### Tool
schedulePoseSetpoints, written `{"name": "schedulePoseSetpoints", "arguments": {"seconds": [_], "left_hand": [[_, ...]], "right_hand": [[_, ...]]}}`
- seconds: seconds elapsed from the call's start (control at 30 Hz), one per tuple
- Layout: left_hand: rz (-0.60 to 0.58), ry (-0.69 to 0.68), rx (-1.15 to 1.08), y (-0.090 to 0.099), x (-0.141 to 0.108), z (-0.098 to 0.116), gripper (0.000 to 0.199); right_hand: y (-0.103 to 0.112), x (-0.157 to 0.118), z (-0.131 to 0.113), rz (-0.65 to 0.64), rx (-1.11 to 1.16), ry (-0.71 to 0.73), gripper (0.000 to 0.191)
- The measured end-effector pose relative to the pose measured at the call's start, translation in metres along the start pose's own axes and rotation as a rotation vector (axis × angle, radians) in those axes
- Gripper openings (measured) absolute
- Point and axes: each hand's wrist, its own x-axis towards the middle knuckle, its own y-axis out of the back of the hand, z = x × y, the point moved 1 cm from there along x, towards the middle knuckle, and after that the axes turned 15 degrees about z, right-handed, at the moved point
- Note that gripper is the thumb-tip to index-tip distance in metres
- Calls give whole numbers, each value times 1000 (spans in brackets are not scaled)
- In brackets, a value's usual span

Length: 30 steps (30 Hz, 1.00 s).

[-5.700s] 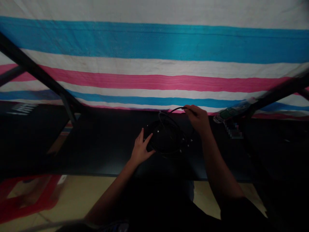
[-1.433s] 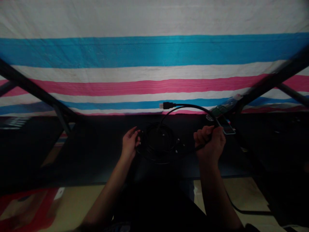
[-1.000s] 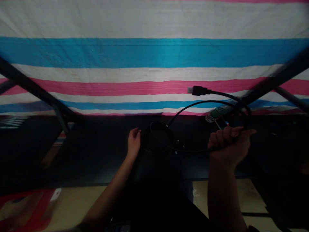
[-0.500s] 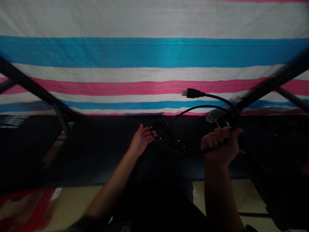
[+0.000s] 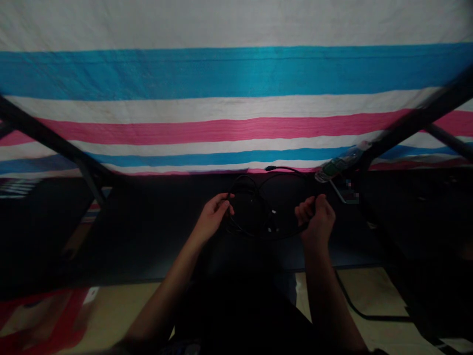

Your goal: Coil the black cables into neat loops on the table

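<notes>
A looped black cable (image 5: 254, 235) lies over the dark table surface between my hands. My left hand (image 5: 215, 213) pinches the left side of the loops with thumb and fingers. On the right, my right hand (image 5: 316, 217) is closed around the cable, and one end with a dark plug (image 5: 271, 168) arches up and left from it toward the striped sheet. Small pale connector parts show inside the coil, too dim to make out.
Behind the dark table (image 5: 148, 246) hangs a striped sheet (image 5: 221, 74). A clear bottle with a green label (image 5: 334, 167) leans at the right by a phone-like object (image 5: 347, 191). Black frame bars slant at both sides. Something red (image 5: 70, 315) shows at lower left.
My right hand has moved left and slightly lower, and the plug end has dropped. My left hand, open before, has closed on the cable.
</notes>
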Motion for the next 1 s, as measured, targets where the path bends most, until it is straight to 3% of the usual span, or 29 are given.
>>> {"name": "schedulePoseSetpoints", "arguments": {"seconds": [0.23, 0.33, 0.47, 0.57, 0.63, 0.7, 0.87, 1.0], "left_hand": [[249, -251, 628, 2, 6, -67, 28], [334, -304, 688, 6, 1, -79, 31], [303, -236, 564, 13, 3, -90, 34], [301, -140, 516, 19, 10, -96, 39], [323, -127, 503, 21, 13, -95, 41], [355, -157, 474, 22, 12, -89, 43], [445, -125, 165, 19, 2, -51, 46], [433, -8, -67, 20, -4, -21, 40]], "right_hand": [[3, 4, 29, -129, -71, -77, 40], [9, 9, 45, -167, -213, -23, 39], [17, 19, 64, -165, -518, 196, 41], [18, 23, 66, -101, -678, 518, 39], [17, 22, 61, -45, -738, 704, 38], [14, 17, 51, -25, -747, 740, 37], [0, -1, 16, 16, -437, 452, 40], [-14, -11, -23, 58, -68, 402, 39]]}}
